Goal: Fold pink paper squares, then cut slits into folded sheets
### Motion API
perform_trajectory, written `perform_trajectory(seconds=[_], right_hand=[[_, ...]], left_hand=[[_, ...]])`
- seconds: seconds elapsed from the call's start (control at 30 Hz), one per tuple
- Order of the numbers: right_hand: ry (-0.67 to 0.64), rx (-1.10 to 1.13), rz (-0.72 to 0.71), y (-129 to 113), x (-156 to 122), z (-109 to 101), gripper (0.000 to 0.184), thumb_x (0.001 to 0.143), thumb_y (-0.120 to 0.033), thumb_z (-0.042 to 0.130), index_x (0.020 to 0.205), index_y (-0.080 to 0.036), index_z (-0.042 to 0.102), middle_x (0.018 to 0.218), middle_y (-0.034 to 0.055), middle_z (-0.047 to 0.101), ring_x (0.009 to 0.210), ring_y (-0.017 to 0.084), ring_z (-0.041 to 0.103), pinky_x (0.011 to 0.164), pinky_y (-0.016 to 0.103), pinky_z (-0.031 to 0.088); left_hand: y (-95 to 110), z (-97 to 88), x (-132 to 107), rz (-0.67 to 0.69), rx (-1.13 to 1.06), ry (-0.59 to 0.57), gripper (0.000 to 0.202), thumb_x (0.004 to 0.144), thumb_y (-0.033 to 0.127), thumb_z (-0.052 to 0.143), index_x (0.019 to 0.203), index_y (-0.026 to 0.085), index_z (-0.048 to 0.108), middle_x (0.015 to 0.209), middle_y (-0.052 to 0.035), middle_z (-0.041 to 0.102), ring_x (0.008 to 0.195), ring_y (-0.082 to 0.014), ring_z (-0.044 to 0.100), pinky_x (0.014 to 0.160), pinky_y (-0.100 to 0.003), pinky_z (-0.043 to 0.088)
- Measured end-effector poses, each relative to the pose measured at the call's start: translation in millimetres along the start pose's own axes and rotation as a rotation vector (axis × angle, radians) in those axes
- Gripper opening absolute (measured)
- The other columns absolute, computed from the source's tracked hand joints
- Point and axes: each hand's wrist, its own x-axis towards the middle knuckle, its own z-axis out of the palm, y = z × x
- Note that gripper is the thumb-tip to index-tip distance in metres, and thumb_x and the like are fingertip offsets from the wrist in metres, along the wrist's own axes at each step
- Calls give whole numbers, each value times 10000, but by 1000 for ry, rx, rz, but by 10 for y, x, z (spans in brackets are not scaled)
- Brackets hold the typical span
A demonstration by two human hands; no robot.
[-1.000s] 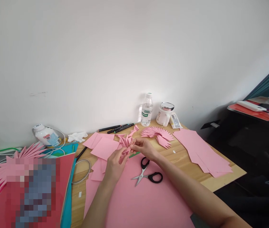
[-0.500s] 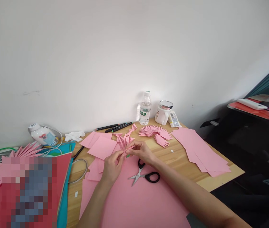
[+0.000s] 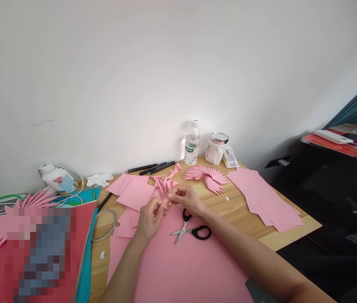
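Between my two hands is a small piece of pink paper (image 3: 166,202), partly covered by the fingers. My left hand (image 3: 150,213) pinches it from the left, and my right hand (image 3: 185,199) pinches it from the right. Just behind the fingertips rise folded pink paper pieces (image 3: 166,184) with pointed ends. Below the hands, a large pink sheet (image 3: 185,269) covers the front of the table. Black-handled scissors (image 3: 183,231) lie on it with their blades apart, close under my right wrist. Pink paper squares (image 3: 136,194) overlap one another to the left of my hands.
A fan of folded pink pieces (image 3: 205,173) curves behind my right hand. A water bottle (image 3: 192,145), a white lidded mug (image 3: 215,150) and black markers (image 3: 156,168) stand or lie by the wall. Pink strips (image 3: 260,195) lie right; a red board (image 3: 83,227) is at left.
My right fingers have shifted slightly on the pink paper, and both hands stay together in nearly the same place. The whole view has moved a little.
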Motion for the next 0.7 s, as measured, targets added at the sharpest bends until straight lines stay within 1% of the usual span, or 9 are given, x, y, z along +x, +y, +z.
perform_trajectory(seconds=[0.07,0.13,0.27,0.33,0.43,0.6,0.63,0.67,0.7], right_hand=[[32,20,-7,10,8,-9,261,678,-371,707,663,-138,589,593,7,657,533,124,633,552,242,497],[28,29,-25,5,14,-23,272,680,-375,705,641,-140,573,604,10,664,543,126,636,554,243,499],[-29,69,-10,-24,21,-48,264,692,-377,697,668,-154,559,591,-9,648,517,113,618,545,239,490],[-69,88,12,-30,22,-53,247,695,-369,698,722,-159,570,600,-17,637,521,111,616,553,241,489],[-93,106,26,-34,15,-48,261,684,-355,709,813,-166,585,649,-20,624,583,117,624,583,244,496],[-124,44,27,-46,1,-33,351,670,-337,714,957,-179,589,682,-26,595,607,114,614,586,245,503],[-82,6,23,-39,10,-43,362,666,-343,711,964,-176,591,682,-22,596,594,113,608,577,248,505],[-3,-36,13,-26,26,-64,368,662,-354,705,962,-171,595,681,-17,599,580,113,601,566,252,507],[90,-76,0,-6,47,-97,370,663,-370,692,958,-167,595,688,-8,605,573,114,596,558,258,509]], left_hand=[[12,-6,4,-43,-52,13,193,806,348,492,702,186,484,633,-12,637,586,-130,609,538,-230,455],[39,-9,14,-96,-143,2,208,800,375,505,722,182,490,589,0,617,540,-124,589,502,-221,435],[109,-25,39,-167,-396,-92,264,800,439,493,797,176,470,720,-31,646,485,-115,574,417,-217,387],[130,-37,44,-175,-452,-104,264,786,431,518,817,174,466,730,-29,634,482,-111,566,409,-217,383],[136,-39,41,-183,-437,-64,274,726,386,605,849,177,478,677,10,590,481,-97,537,403,-205,375],[111,5,29,-237,-276,-1,306,645,358,677,828,184,503,579,51,533,441,-86,477,387,-194,332],[101,5,31,-227,-249,13,311,638,359,681,835,186,513,562,53,524,452,-94,482,407,-204,353],[87,-3,36,-199,-217,56,316,635,358,683,849,187,525,563,49,526,479,-105,496,445,-221,387],[69,-23,45,-157,-168,136,316,638,356,681,864,188,539,589,37,542,523,-118,517,502,-243,423]])
